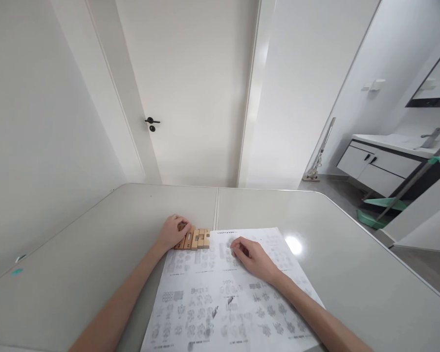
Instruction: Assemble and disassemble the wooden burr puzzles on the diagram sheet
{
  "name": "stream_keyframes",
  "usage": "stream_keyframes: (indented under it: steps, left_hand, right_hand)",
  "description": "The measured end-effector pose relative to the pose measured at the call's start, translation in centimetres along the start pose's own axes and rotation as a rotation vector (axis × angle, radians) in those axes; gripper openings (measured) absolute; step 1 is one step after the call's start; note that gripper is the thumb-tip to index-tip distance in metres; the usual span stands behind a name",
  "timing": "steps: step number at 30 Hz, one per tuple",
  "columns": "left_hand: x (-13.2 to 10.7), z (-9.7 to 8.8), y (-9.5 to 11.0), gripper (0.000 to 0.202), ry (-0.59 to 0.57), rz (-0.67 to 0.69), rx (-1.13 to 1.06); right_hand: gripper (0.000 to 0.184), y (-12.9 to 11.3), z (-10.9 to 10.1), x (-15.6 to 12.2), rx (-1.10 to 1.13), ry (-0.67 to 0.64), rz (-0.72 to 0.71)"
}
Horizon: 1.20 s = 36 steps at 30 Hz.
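Note:
A row of notched wooden puzzle pieces (196, 238) lies side by side at the top left corner of a large printed sheet (205, 274). My left hand (174, 232) is at the left end of this row, its fingers curled down over the end wooden piece and partly hiding it. Small dark marks show on some of the pieces. Over the upper middle of the sheet rests my right hand (253, 255), fingers curled in toward the thumb, with nothing visible in them. Rows of grey puzzle diagrams cover the paper.
The sheet lies on a pale table (95, 264) with a seam down its far half and rounded far corners. Beyond are a white door (190, 88) and a wall. To the right stand a sink cabinet (379, 164), a mop (322, 151) and a green dustpan (370, 219).

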<state>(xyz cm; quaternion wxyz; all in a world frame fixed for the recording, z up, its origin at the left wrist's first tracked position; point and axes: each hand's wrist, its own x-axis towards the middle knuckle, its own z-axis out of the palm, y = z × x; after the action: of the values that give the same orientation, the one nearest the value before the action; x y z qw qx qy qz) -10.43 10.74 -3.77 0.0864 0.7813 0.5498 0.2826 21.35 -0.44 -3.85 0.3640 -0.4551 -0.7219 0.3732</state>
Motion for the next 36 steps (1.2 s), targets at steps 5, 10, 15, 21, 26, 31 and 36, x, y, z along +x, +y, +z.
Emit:
stream_keyframes:
  steps: [5, 10, 15, 21, 26, 31, 36]
  left_hand:
    - [0.0, -0.1, 0.1, 0.031, -0.005, 0.008, 0.004]
    - [-0.1, -0.3, 0.1, 0.034, -0.012, 0.010, 0.010]
    - [-0.2, -0.6, 0.3, 0.039, -0.030, 0.013, 0.003]
    - [-0.4, -1.2, 1.0, 0.046, -0.069, 0.005, -0.008]
    - [-0.3, -1.8, 1.1, 0.046, -0.080, -0.019, -0.028]
    - [-0.1, -2.7, 1.3, 0.041, -0.115, -0.013, -0.058]
    - [-1.6, -4.2, 0.9, 0.041, -0.191, 0.019, -0.097]
  right_hand:
    - [0.030, 0.0, 0.0, 0.1, -0.001, -0.003, 0.005]
    - [0.028, -0.1, 0.1, 0.1, 0.005, -0.001, -0.004]
    - [0.025, 0.1, 0.2, 0.1, 0.006, 0.012, -0.010]
    - [0.024, 0.2, 0.2, 0.1, 0.006, 0.014, -0.011]
    - [0.024, 0.3, 0.3, 0.0, 0.003, 0.004, -0.009]
    - [0.026, 0.4, 0.3, 0.0, -0.007, 0.014, -0.012]
    - [0.023, 0.2, 0.3, 0.1, 0.006, 0.009, -0.011]
